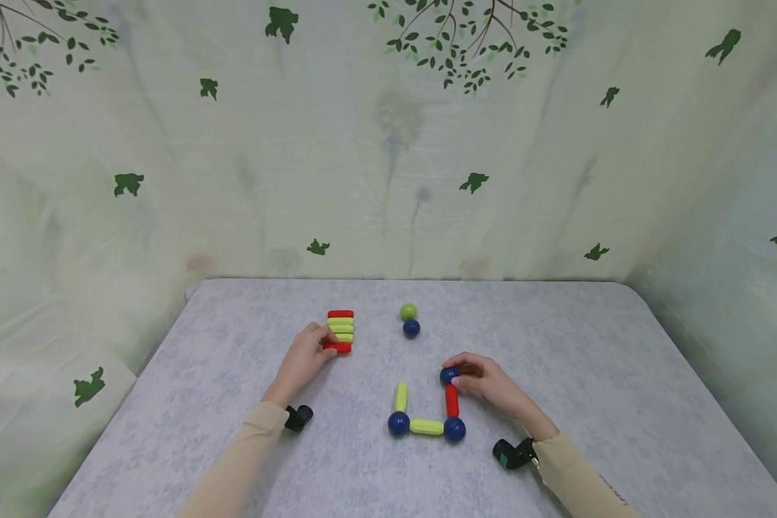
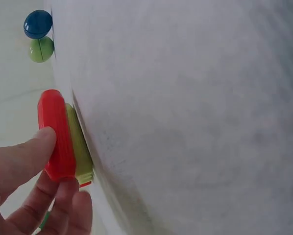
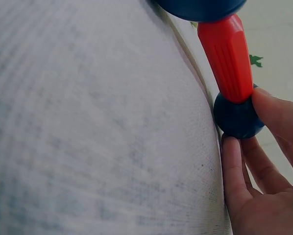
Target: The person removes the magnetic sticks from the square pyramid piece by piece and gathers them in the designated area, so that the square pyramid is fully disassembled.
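Thumb and fingers of the left hand (image 1: pixel 306 355) (image 2: pixel 36 188) pinch a red stick (image 1: pixel 340 347) (image 2: pixel 57 137), the nearest of a row with yellow-green sticks (image 1: pixel 341 329) (image 2: pixel 79 147) and another red stick (image 1: pixel 340 314) at the far end. The right hand (image 1: pixel 492 385) (image 3: pixel 269 181) grips a blue ball (image 1: pixel 449 375) (image 3: pixel 238 117) at the far end of an upright-running red stick (image 1: pixel 452 401) (image 3: pixel 227 58). That stick's near end meets a blue ball (image 1: pixel 455 429), joined by a yellow-green stick (image 1: pixel 426 427) to another blue ball (image 1: pixel 398 423), from which a yellow-green stick (image 1: pixel 401 397) points away.
A green ball (image 1: pixel 409 311) and a blue ball (image 1: pixel 411 329) lie together toward the back of the grey table (image 1: pixel 557 345). Behind the table hangs a pale curtain (image 1: pixel 337 158) with leaf prints. Each wrist carries a small black camera.
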`<state>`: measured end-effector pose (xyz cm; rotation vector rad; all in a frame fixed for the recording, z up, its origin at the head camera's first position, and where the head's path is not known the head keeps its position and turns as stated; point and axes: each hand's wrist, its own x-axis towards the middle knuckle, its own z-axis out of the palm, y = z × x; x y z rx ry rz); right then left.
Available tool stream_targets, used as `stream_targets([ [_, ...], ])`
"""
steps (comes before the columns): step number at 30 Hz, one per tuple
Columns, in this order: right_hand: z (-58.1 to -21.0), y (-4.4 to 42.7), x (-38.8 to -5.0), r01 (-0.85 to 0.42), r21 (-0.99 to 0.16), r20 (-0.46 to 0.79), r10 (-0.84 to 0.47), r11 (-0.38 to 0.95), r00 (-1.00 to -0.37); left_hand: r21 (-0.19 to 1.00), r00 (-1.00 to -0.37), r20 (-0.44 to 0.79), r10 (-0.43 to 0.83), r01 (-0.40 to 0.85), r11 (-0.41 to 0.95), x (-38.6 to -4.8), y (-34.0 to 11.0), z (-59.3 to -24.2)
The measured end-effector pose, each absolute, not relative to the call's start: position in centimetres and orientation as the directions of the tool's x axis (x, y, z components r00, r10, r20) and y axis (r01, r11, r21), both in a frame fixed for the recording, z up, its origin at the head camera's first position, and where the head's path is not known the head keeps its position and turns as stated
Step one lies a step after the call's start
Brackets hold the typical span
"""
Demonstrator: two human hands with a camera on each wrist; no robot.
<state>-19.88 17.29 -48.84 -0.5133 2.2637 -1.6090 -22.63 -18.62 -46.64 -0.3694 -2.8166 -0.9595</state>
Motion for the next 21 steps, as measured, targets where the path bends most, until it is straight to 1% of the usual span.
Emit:
stream_targets([
  [8,-48.9,17.3,-19.8,-0.113,-0.951,-0.038,-0.468,0.289,-0.883,0.524,-0.965,0.198,0.169,0.25,0.814,-23.3,-18.6,-46.8],
  [12,-49.0,17.2,-19.8,-0.11,-0.95,-0.042,-0.468,0.291,-0.883,0.543,-0.962,0.205,0.18,0.265,0.797,-23.1,-18.1,-46.6],
  [14,-49.0,17.2,-19.8,-0.111,-0.949,-0.043,-0.468,0.296,-0.883,0.591,-0.948,0.2,0.246,0.317,0.742,-22.7,-17.5,-46.4],
  [16,-49.0,17.3,-19.8,-0.109,-0.948,-0.045,-0.465,0.299,-0.884,0.655,-0.92,0.159,0.358,0.369,0.659,-22.0,-16.5,-46.0],
  [18,-48.9,17.3,-19.8,-0.109,-0.947,-0.045,-0.462,0.301,-0.886,0.714,-0.866,0.086,0.492,0.398,0.576,-21.1,-15.3,-45.8],
  [19,-48.9,17.3,-19.8,-0.111,-0.947,-0.043,-0.461,0.301,-0.886,0.738,-0.835,0.038,0.548,0.393,0.548,-20.7,-14.7,-45.7],
  [21,-48.8,17.3,-19.8,-0.109,-0.947,-0.045,-0.461,0.301,-0.886,0.762,-0.771,-0.05,0.635,0.381,0.523,-19.8,-13.6,-45.8],
])
